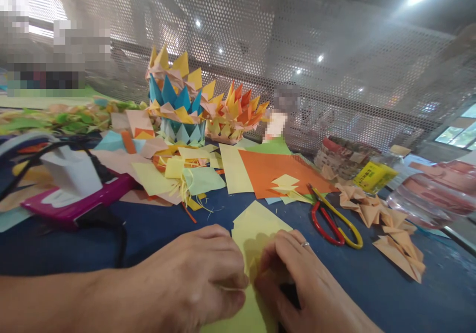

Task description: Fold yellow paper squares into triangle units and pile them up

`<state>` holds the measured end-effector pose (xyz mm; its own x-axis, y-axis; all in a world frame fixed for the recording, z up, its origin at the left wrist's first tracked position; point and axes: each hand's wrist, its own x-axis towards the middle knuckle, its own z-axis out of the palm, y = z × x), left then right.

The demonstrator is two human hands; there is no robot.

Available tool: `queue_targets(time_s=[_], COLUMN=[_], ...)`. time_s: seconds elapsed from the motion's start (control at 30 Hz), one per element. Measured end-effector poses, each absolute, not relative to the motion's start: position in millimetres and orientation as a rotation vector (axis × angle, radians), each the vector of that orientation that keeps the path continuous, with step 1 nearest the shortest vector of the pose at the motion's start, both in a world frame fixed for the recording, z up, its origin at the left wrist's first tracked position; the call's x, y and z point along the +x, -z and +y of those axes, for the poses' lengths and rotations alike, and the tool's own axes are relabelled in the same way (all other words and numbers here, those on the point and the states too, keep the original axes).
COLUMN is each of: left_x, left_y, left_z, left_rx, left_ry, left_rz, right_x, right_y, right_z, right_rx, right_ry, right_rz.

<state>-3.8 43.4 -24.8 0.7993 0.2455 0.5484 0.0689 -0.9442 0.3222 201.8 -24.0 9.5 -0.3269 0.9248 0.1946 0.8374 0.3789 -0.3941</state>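
Note:
Pale yellow paper lies on the blue table at the bottom centre, with both hands over it. My left hand has its fingers curled and pressed together on the paper's left part. Opposite it, my right hand, with a ring on one finger, pinches at a small raised fold of yellow paper; its fingertips are partly hidden. Beyond the right hand lie scissors with one red and one yellow handle. An orange sheet is spread behind the yellow paper.
Folded paper crowns stand at the back centre. A magenta power strip with cables is on the left, near loose paper scraps. Folded peach pieces and a clear bottle are on the right. A metal mesh rises behind.

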Motion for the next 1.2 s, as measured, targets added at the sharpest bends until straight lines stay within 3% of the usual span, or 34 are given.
queue_targets(time_s=[0.7,1.07,1.2], left_x=[-1.5,-7.1,1.2], left_y=[14.1,-11.0,-20.8], left_z=[45.8,19.8,22.2], left_rx=[2.681,2.506,2.425], left_ry=[-0.992,-1.017,-0.669], left_rz=[-0.11,0.476,0.638], right_x=[213.5,212.1,213.0], right_y=[-16.1,-22.6,-22.6], right_z=[-20.9,-21.6,-22.6], right_rx=[-1.549,-1.542,-1.541], right_ry=[-0.535,-0.536,-0.531], right_rz=[-2.188,-2.208,-2.151])
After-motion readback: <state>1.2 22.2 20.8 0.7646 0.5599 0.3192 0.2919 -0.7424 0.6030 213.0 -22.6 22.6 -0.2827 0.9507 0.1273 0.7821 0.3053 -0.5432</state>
